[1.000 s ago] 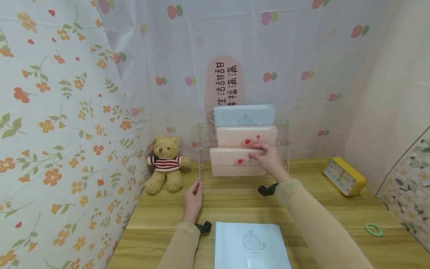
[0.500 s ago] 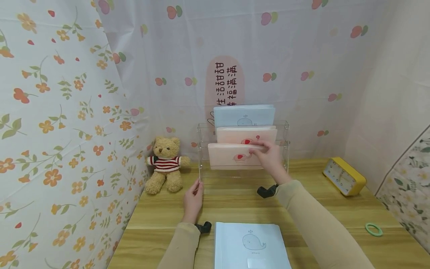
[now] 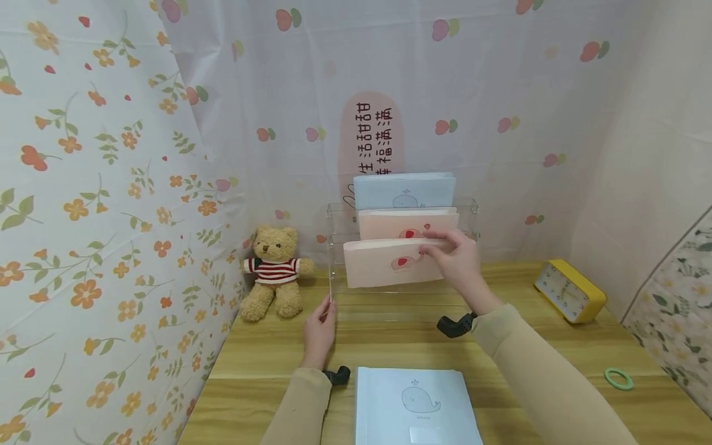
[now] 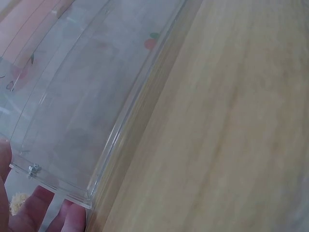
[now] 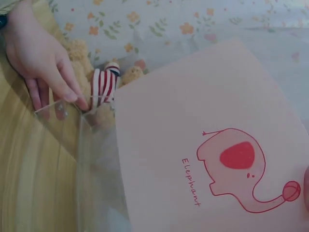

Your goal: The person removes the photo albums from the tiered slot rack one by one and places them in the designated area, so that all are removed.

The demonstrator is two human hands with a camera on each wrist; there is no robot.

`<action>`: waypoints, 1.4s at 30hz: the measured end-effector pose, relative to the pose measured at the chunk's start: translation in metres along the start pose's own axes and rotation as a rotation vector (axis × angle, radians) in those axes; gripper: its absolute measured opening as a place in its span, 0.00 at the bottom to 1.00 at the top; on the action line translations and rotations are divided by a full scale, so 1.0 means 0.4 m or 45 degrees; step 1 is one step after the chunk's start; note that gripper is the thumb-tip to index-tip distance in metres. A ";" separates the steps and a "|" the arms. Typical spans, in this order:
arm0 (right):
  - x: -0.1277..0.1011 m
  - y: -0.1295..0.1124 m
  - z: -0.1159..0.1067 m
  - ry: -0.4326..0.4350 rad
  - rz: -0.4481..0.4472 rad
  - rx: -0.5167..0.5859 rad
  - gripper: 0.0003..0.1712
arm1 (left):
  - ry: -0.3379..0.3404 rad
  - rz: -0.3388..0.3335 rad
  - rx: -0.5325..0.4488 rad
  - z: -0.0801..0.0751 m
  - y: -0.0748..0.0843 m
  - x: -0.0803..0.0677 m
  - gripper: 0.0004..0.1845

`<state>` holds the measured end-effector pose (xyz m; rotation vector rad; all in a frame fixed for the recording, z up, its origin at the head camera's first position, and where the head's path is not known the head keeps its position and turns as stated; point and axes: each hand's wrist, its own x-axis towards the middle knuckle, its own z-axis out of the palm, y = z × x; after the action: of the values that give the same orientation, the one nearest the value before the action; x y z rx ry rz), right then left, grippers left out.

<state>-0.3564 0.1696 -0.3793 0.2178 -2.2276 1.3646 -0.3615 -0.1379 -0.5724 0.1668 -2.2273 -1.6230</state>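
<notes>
My right hand (image 3: 458, 262) pinches a thin pink book (image 3: 384, 266) by its upper right part, thumb in front. A red elephant with a ball and the word "Elephant" mark its cover in the right wrist view. The book is slightly tilted and overlaps the front of a clear acrylic rack (image 4: 91, 121). My left hand (image 3: 319, 334) grips the rack's lower left front corner, with fingertips around the clear side panel in the left wrist view. Behind the held book, a second pink elephant book (image 3: 384, 224) and a blue whale book (image 3: 378, 191) stand in the rack's tiers.
A larger blue whale book (image 3: 417, 405) lies flat on the wooden table (image 3: 267, 364) near me. Left of the rack sits a teddy bear (image 3: 275, 272) in a striped sweater. At the right are a yellow clock (image 3: 573, 293) and a green ring (image 3: 618, 379).
The front pink book has risen in the rack, then come forward and tilted, pinched by my right hand, which has shifted right. My left hand has stayed on the rack.
</notes>
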 end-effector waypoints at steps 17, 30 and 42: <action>-0.102 0.095 -0.028 -0.407 0.330 -0.096 0.18 | 0.001 -0.001 -0.008 0.001 0.003 -0.001 0.19; -0.136 0.170 -0.016 -0.537 0.417 -0.037 0.15 | -0.009 0.004 -0.022 0.002 0.001 -0.002 0.21; -0.153 0.216 -0.005 -0.593 0.337 -0.082 0.12 | -0.006 0.008 -0.017 0.000 0.006 -0.002 0.20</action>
<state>-0.3370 0.2052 -0.4770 0.2445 -2.7629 1.4931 -0.3604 -0.1370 -0.5703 0.1519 -2.2180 -1.6362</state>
